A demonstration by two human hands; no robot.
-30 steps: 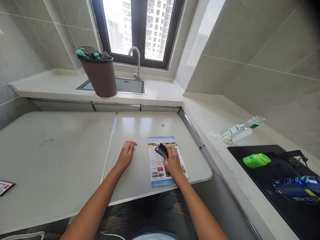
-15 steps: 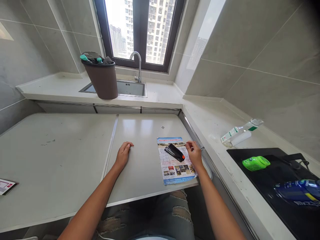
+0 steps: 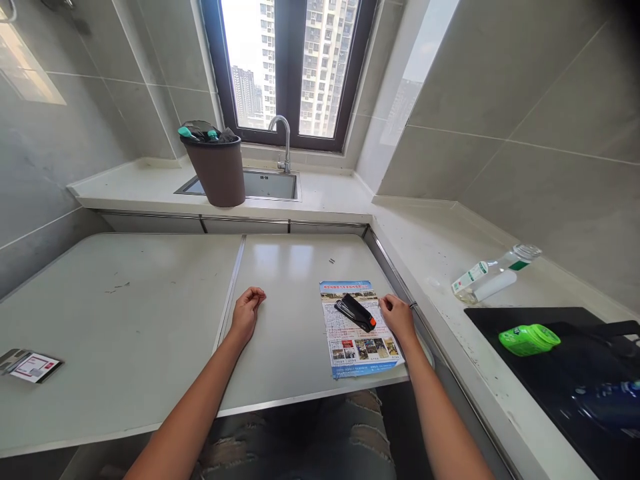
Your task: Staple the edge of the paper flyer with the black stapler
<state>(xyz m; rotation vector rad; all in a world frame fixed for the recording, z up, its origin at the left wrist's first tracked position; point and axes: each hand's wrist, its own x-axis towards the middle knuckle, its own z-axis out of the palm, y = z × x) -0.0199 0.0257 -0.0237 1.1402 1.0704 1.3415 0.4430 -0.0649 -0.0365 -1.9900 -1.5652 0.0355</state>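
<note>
A black stapler [image 3: 355, 313] with an orange tip lies on a printed flyer [image 3: 350, 353] with a blue border, on the right half of the pale table. My right hand [image 3: 399, 316] rests at the flyer's right edge, fingers curled in; I see nothing in it, and whether its fingertips touch the paper is unclear. Left of the flyer, my left hand [image 3: 247, 313] rests on its side on the bare tabletop, fingers curled together with nothing showing in them. Beyond the flyer lie small staple strips [image 3: 332, 261].
A brown bin [image 3: 219, 175] stands by the sink [image 3: 273, 185] and faucet [image 3: 287, 143]. On the right counter lie clear bottles [image 3: 493, 273], a green bottle [image 3: 529, 340] and a dark blue one [image 3: 607, 403] on the black cooktop [image 3: 500, 317]. A labelled packet [image 3: 34, 367] lies far left.
The view has swung a little left and up, showing more of the packet. My right hand's fingers have curled in more, and my left hand's have too. The stapler and flyer stay put.
</note>
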